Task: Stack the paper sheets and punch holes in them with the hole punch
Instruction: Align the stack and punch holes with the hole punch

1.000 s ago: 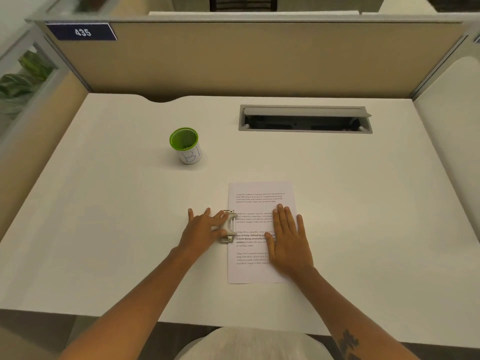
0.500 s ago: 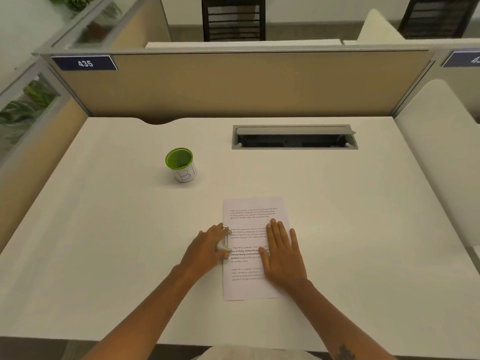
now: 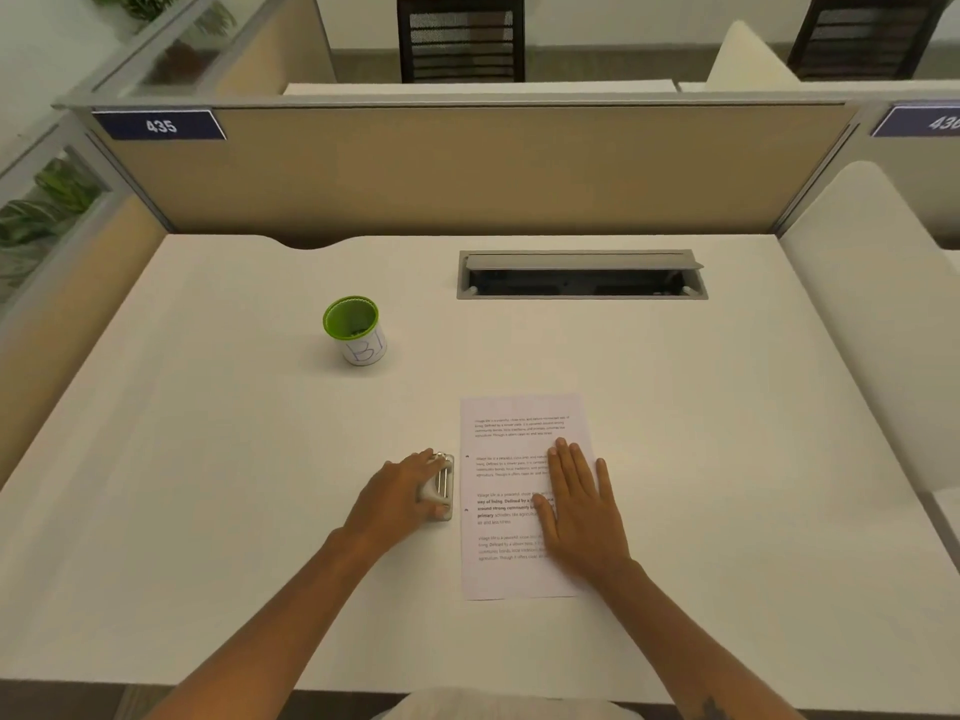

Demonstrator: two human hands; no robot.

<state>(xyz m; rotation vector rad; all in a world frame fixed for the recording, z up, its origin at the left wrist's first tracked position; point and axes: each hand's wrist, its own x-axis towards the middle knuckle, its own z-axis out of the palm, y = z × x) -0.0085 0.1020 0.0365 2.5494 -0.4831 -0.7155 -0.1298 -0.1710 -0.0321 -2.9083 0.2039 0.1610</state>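
Paper sheets (image 3: 519, 574) lie stacked on desk (image 3: 208, 511), two small holes at their left edge; thin, floppy, likely to slide; right hand (image 3: 579, 517) pins them flat, fingers slightly spread; left hand (image 3: 397, 498) fingers wrapped over hole punch (image 3: 441, 488), just beside stack; rigid, grip from above.

On the worktop (image 3: 208, 511) we see the paper sheets (image 3: 519, 579) lying near the front edge, with the hole punch (image 3: 442, 488) just left of them. The cup (image 3: 356, 330) stands farther back and left, and the cable hatch (image 3: 582, 275) sits behind the sheets.
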